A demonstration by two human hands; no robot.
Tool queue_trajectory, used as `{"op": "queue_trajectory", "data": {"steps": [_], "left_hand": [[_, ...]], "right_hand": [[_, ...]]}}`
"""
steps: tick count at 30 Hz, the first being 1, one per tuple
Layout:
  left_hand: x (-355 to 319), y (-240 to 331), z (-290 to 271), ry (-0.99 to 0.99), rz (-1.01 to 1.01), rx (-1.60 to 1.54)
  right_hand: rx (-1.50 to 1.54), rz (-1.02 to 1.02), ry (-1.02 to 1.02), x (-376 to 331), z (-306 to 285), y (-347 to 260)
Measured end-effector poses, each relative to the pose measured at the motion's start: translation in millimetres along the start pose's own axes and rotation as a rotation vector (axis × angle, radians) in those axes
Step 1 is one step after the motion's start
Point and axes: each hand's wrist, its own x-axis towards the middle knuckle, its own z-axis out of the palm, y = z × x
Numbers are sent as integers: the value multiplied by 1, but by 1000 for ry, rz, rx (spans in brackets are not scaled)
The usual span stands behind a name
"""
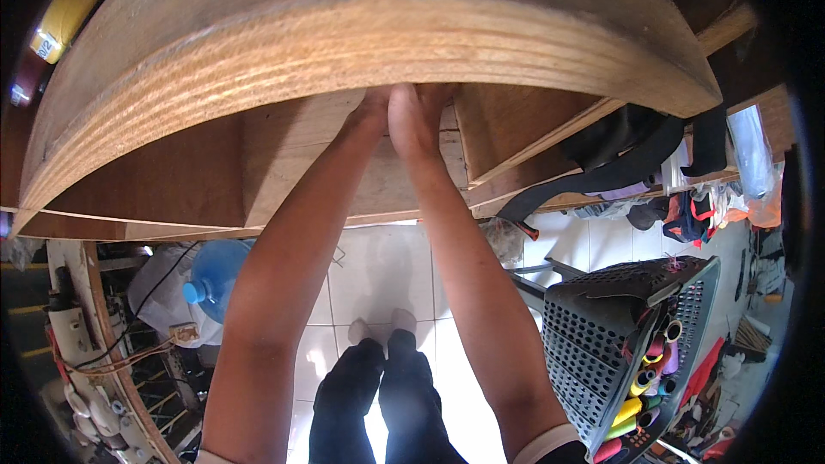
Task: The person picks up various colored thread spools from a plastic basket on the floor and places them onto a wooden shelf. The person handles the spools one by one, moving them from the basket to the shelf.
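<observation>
Both my arms stretch forward into an open compartment of a wooden shelf unit (314, 125). A thick wooden board (404, 30) overhead hides my fingers and whatever they may touch. My left hand (375, 101) shows only at the wrist and the back of the hand. Close against it on the right is my right hand (416, 116), partly overlapping it. An upright wooden divider (503, 133) stands just to the right of my hands. Whether either hand holds anything is hidden.
A grey perforated plastic basket (584, 361) with several coloured thread spools (640, 382) stands at lower right. Black cloth (593, 163) hangs from the shelf's right side. A blue water bottle (219, 279) and cables (129, 352) are at left. White tiles (382, 266) cover the floor.
</observation>
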Motion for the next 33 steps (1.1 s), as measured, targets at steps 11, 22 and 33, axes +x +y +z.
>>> {"op": "queue_trajectory", "data": {"steps": [11, 22, 33], "left_hand": [[-24, 7, 5, 81, 55, 246], [-29, 16, 11, 112, 73, 368], [-31, 18, 4, 141, 81, 452]], "right_hand": [[64, 130, -107, -2, -6, 16], [-17, 16, -89, 4, -4, 35], [-38, 44, 34, -4, 0, 16]]}}
